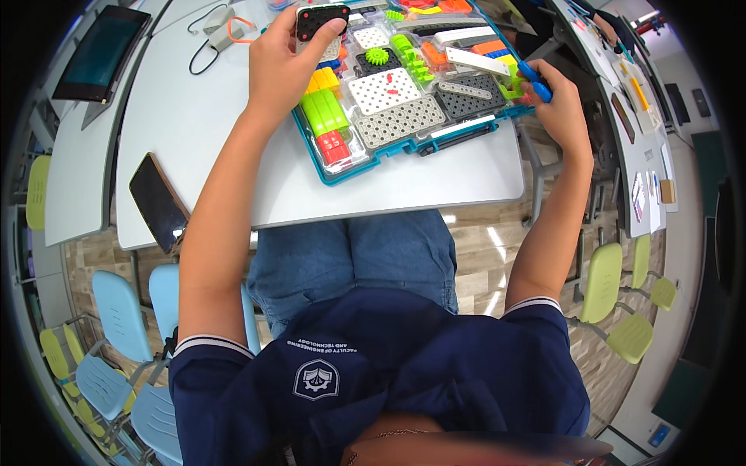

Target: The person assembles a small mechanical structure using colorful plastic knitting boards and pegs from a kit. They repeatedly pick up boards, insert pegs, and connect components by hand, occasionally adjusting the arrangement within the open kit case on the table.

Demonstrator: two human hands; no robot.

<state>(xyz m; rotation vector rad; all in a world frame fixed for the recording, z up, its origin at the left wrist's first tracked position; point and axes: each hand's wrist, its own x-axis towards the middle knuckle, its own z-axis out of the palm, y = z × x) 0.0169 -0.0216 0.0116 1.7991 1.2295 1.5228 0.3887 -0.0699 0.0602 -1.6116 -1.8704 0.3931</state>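
My left hand (280,70) is closed on a black square building block with red pegs (315,23), above the left part of a parts case (332,179) with a teal rim. My right hand (561,109) pinches a blue rounded piece (536,84) at the case's right edge; its exact kind I cannot tell. Between my hands lie a white perforated plate (385,92), a grey perforated plate (400,120), a dark grey plate (472,97) and a bright green gear (377,56). Green curved pieces (324,113) and red pieces (332,146) fill the left compartments.
The case rests on a white table (373,202) in front of my lap. A dark phone (158,202) lies by the table's left edge, with a white adapter and cable (221,27) farther back. A monitor (105,53) stands at the far left. Chairs are on both sides.
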